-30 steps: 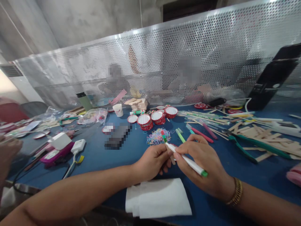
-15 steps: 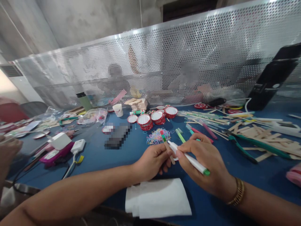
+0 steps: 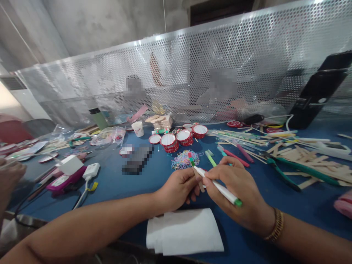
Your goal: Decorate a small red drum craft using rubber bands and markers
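Note:
Between the thumb and fingers of my left hand (image 3: 178, 187) is a flat wooden craft stick (image 3: 202, 187), tilted, its upper end coloured red and green. My right hand (image 3: 236, 190) grips a white marker (image 3: 224, 192) with a green rear end, held like a pen. The marker's tip is at the stick, just below the green band. Below both hands lies a folded white cloth or paper (image 3: 187, 231). Just beyond them is a pile of small coloured rubber bands (image 3: 183, 160). More markers, among them a light green one (image 3: 210, 158), lie beyond my right hand.
Small red-and-white drums (image 3: 169, 142) stand past the rubber bands. Green-handled pliers (image 3: 283, 174) and loose craft sticks (image 3: 316, 161) lie at right. A dark pixelated object (image 3: 137, 159), a white charger (image 3: 91, 170) and another person's hand (image 3: 13, 174) are at left. A perforated metal screen (image 3: 176, 73) borders the back.
My right hand has shifted slightly left, bringing the marker's tip onto the stick. My left hand and the stick have hardly moved.

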Demonstrator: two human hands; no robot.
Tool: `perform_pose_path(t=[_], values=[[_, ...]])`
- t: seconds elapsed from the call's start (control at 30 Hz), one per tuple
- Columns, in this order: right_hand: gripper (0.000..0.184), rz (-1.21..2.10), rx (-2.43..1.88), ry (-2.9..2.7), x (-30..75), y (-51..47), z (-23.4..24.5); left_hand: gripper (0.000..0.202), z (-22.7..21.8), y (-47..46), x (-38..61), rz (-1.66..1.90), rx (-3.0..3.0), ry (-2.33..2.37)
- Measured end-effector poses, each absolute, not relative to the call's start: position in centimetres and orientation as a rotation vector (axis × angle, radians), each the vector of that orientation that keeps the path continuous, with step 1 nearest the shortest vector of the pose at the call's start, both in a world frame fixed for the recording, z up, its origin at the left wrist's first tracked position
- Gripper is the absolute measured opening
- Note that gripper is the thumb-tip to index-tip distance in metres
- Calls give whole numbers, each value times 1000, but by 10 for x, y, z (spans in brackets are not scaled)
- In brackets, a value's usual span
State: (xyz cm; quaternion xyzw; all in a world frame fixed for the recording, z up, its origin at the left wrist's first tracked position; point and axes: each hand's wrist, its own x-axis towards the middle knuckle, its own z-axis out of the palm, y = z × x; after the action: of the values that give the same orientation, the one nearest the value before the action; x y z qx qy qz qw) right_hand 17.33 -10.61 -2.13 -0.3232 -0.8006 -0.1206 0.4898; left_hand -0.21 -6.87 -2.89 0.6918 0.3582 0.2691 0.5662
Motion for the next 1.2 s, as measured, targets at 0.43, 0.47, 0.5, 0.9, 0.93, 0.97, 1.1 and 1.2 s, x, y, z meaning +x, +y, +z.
perform_pose_path(t=[0.43, 0.47, 0.5, 0.9, 0.93, 0.97, 1.1, 1.2], values=[[9, -287, -775, -1944, 172, -108, -21, 44, -28, -69, -2, 643, 1610, 832], [9, -282, -773, -1946, 172, -108, -21, 43, -28, -69, -2, 641, 1609, 832], [8, -279, -773, -1946, 172, -108, -21, 42, -28, -69, -2, 640, 1610, 831], [7, -308, -813, -1911, 176, -106, -21, 39, -28, -70, -2, 652, 1603, 853], [7, -311, -808, -1911, 175, -106, -21, 40, -27, -70, -2, 653, 1602, 852], [7, -311, -798, -1914, 174, -106, -21, 41, -27, -70, -2, 653, 1602, 850], [7, -293, -782, -1945, 171, -108, -19, 44, -27, -70, -2, 647, 1606, 839], [7, -294, -786, -1947, 172, -108, -20, 42, -27, -69, -2, 647, 1618, 839]])
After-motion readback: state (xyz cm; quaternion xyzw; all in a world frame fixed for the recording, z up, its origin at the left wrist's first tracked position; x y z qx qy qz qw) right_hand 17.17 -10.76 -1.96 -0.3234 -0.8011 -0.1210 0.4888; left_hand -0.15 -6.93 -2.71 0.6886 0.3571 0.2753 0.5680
